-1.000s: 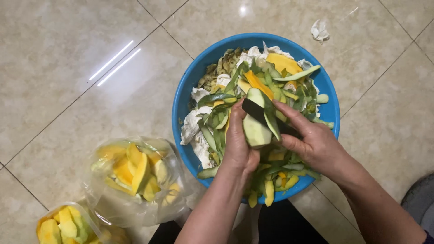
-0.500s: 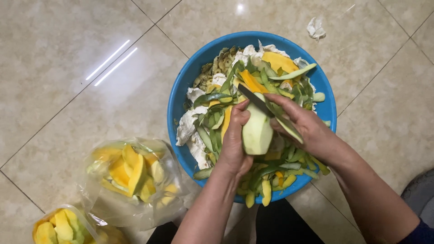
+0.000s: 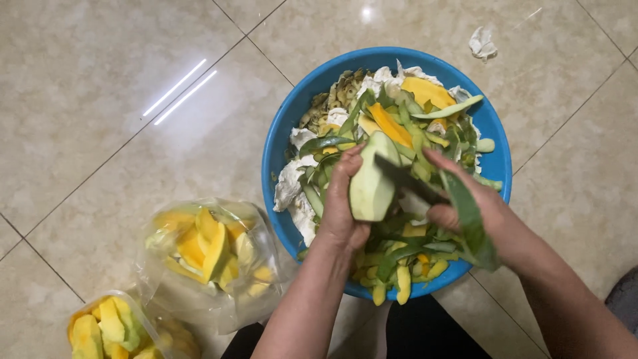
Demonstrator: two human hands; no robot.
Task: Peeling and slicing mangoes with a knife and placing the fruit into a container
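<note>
At the lower left of the frame, two clear bags (image 3: 211,256) of cut yellow mango pieces lie on the tiled floor (image 3: 100,100), so much cutting is judged done. At centre, a mostly peeled pale green mango (image 3: 371,183) is held in the closed grip of the left hand (image 3: 342,206) over the blue basin (image 3: 282,133). The right hand (image 3: 475,209) is closed on a dark knife (image 3: 407,181), its blade laid against the fruit; a long green peel strip (image 3: 468,219) hangs by it. Slicing of this fruit is judged outstanding. Beyond, the basin is heaped with peels (image 3: 399,126).
</note>
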